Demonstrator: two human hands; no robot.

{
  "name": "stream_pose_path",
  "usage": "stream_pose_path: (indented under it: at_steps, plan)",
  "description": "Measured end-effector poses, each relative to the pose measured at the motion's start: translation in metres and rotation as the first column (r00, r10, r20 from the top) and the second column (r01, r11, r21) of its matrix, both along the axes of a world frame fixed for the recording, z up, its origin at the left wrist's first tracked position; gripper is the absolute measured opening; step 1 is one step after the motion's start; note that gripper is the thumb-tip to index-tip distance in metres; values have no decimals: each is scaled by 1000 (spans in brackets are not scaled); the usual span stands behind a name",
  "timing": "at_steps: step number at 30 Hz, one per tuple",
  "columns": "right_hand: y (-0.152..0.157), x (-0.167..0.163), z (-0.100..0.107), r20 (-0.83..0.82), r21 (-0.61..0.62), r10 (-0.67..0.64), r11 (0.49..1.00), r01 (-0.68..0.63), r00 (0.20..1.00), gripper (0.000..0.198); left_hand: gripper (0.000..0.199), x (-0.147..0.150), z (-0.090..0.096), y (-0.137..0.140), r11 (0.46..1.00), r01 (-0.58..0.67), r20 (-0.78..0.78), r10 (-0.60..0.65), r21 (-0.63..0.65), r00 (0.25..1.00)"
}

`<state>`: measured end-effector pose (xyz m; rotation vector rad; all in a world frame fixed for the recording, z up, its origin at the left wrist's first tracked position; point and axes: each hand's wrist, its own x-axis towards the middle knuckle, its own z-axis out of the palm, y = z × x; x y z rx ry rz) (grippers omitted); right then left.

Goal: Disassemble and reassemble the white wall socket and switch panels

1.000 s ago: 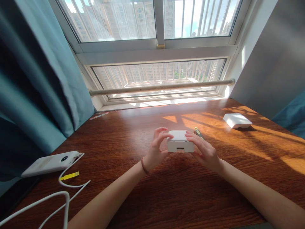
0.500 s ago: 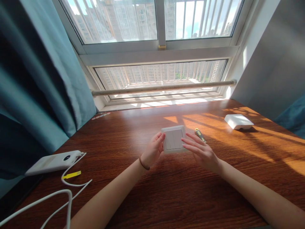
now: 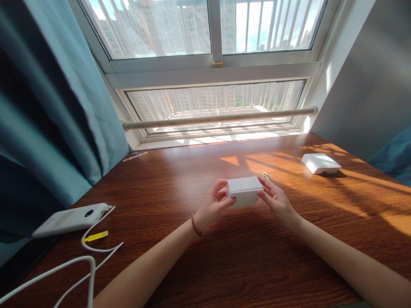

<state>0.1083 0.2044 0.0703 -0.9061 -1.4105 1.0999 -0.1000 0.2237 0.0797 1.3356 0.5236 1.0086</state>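
A white wall switch [image 3: 245,185] is held above the table, tilted so that its panel faces up and its deeper side faces me. My left hand [image 3: 215,200] grips its left end, thumb along the near side. At the right end, my right hand [image 3: 276,201] pinches it between thumb and fingers. Just behind my right fingers lies a small yellow and grey tool [image 3: 266,176], mostly covered by that hand. The underside of the switch is out of sight.
The brown wooden table [image 3: 205,265] reaches to the window. A white square piece [image 3: 321,163] lies at the right. On the left are a white power bank-like device [image 3: 72,219], its white cable [image 3: 93,273] and a yellow tag [image 3: 95,236]. A blue curtain [image 3: 64,94] hangs at the left.
The switch has tipped from showing its front to showing its side. My right hand, earlier spread beside its front, has closed on its right end. My left grip has shifted.
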Motion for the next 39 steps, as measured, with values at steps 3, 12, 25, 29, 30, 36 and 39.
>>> stream_pose_path:
  at_steps: [3,12,25,29,30,36,39]
  plan:
    - [1,2,-3,-18,9,10,1000,-10,1000,48,36,-1,-1,1,1000,12,12,-12,12,1000]
    - [-1,0,-3,-29,-22,-36,999,36,999,48,32,-6,4,2,999,20,-53,-18,43,998]
    - [-4,-3,-2,-49,-72,-90,994,87,995,46,38,-6,7,-5,990,-72,-170,93,125,981]
    - [-5,-4,-2,-24,-81,-107,991,105,994,46,37,-6,8,-7,972,-79,-261,138,222,955]
    - [-5,-4,-2,-19,-85,-104,991,102,994,46,36,-6,8,-7,964,-82,-283,155,254,946]
    - [-6,-5,0,-34,-164,-89,983,82,995,39,43,-6,4,-2,964,-73,-354,163,255,921]
    - [-6,-6,1,-101,-269,-105,960,75,989,39,53,-5,4,-1,989,-63,-320,103,132,942]
